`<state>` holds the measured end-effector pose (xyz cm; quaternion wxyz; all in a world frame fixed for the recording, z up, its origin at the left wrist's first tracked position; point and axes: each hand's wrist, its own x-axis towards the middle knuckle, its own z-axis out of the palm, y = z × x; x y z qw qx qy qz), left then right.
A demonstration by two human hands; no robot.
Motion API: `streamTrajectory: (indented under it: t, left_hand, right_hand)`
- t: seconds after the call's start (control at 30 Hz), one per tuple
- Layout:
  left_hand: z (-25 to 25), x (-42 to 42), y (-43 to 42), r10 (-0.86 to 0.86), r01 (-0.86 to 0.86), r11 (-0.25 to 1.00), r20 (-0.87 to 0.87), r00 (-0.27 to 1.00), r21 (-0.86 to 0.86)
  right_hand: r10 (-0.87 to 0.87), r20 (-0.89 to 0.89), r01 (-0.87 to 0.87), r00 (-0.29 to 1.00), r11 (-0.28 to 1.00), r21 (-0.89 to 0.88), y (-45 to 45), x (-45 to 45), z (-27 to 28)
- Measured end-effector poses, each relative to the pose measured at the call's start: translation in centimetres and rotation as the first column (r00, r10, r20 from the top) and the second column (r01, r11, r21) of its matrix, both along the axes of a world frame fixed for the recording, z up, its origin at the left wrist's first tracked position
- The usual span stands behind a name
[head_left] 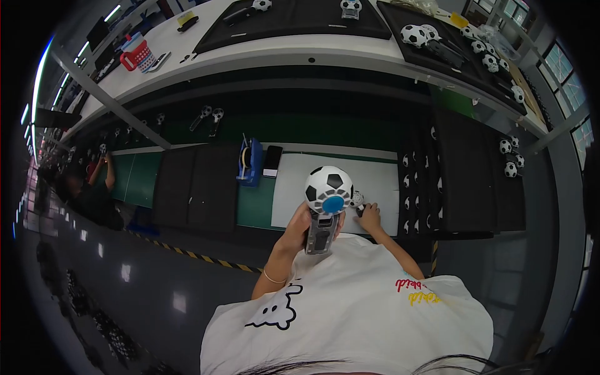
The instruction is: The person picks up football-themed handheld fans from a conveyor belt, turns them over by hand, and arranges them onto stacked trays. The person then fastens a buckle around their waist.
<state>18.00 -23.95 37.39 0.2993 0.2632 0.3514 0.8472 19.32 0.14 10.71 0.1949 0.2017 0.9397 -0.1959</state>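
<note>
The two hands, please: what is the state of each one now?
Left hand: closed around the soccer-ball-headed handheld device.
Right hand: at the smaller soccer-ball-headed device over the white mat; grip cannot be told.

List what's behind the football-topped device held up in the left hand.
Behind the football-topped device, a white work surface shows either side, with part of another ball-topped device at right. Anything directly behind is covered.

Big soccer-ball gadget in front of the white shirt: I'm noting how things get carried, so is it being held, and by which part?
Yes, the left grip holds the soccer-ball gadget by the upper handle, just below the ball.
</note>
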Motion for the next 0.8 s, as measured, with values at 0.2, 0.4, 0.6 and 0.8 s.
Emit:
streamTrajectory:
  t: [0.2, 0.4, 0.6, 0.8]
  left_hand:
    - [3.9, -0.2, -1.1, 0.421, -0.835, 0.447, -0.749, 0.512, -0.321]
    - [3.7, -0.6, -2.1, 0.449, -0.931, 0.193, -0.815, 0.366, -0.311]
    - [1.9, -0.7, -1.6, 0.585, -0.804, 0.44, -0.552, 0.594, -0.399]
    - [1.6, -0.3, -0.1, 0.506, -0.519, 0.782, -0.134, 0.852, -0.345]
  right_hand:
    - [-0.002, -0.17, 0.001, 0.986, 1.0, -0.001, 0.8, -0.5, -1.5]
    - [-0.09, -0.463, -0.052, 0.882, 0.958, -0.283, 0.3, -0.6, 2.7]
    - [-0.377, -0.507, -0.206, 0.775, 0.608, -0.766, -1.9, 0.2, 18.4]
    - [-0.463, -0.35, -0.27, 0.815, 0.231, -0.935, -3.5, 1.8, 26.7]
